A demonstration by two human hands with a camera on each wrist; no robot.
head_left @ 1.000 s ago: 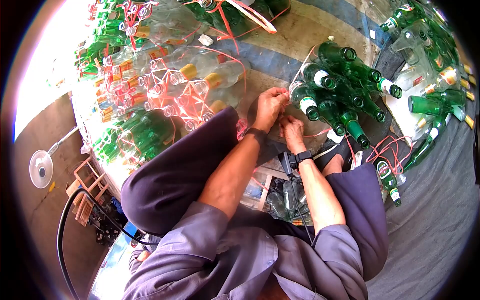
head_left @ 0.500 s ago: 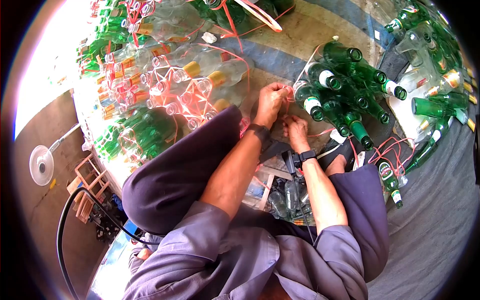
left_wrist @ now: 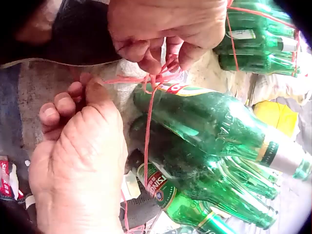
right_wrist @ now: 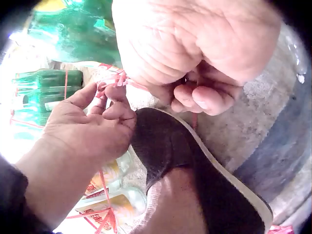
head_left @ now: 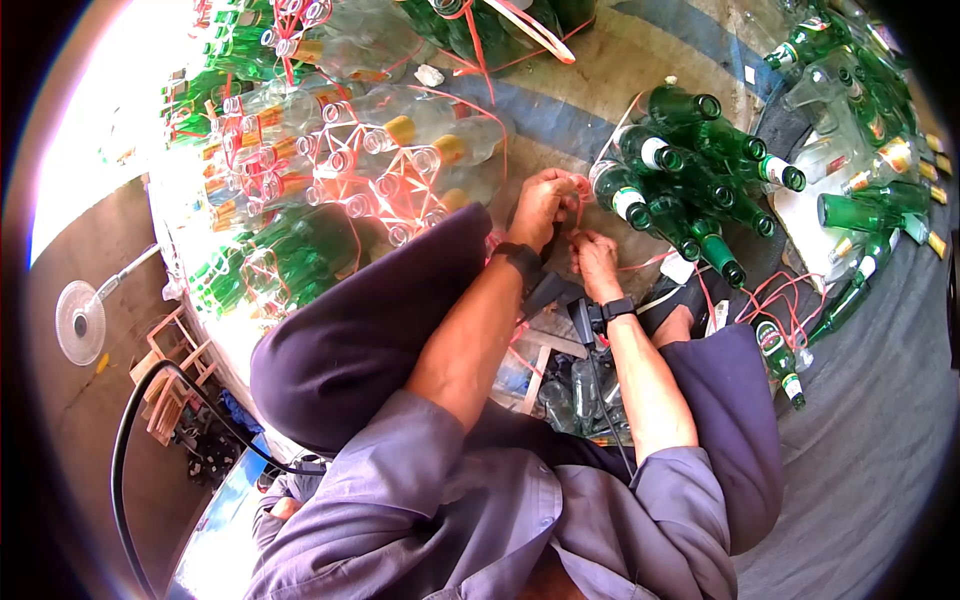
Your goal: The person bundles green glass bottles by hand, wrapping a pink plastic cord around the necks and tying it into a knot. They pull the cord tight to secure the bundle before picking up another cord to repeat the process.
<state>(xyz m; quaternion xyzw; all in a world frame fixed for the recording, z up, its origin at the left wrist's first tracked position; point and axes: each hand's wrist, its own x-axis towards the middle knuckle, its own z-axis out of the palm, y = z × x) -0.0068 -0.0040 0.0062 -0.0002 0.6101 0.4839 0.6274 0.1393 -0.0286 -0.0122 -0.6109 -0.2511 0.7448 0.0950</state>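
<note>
A bundle of green bottles (head_left: 690, 195) lies on its side on the floor (head_left: 600, 80), necks pointed away from the person, and is bound with red string (left_wrist: 148, 122). The bottles can be seen through and appear empty. The string is crossed and knotted on the shoulder of the nearest bottle, just in front of the person's knees.

The knot is shown only in the left wrist view, where a strand is also seen running down between two labelled bottles. In the right wrist view the bundle is mostly washed out by glare, but a dark sandal (right_wrist: 195, 161) is shown right under the hands. In the head view the bundle is seen whole.

The left hand (left_wrist: 165, 24) is closed narrowly, and the string is pinched at the knot between its thumb and curled fingers. The right hand (left_wrist: 73, 156) is held just beside it with fingers curled in, and a strand leading from the knot is gripped there.

Further out, tied bundles of clear bottles (head_left: 390, 160) are stacked to the left. A wooden crate (head_left: 530, 390) with clear bottles in it is set between the legs. To the right, loose green bottles (head_left: 865, 210) are spread on a grey cloth (head_left: 880, 400).
</note>
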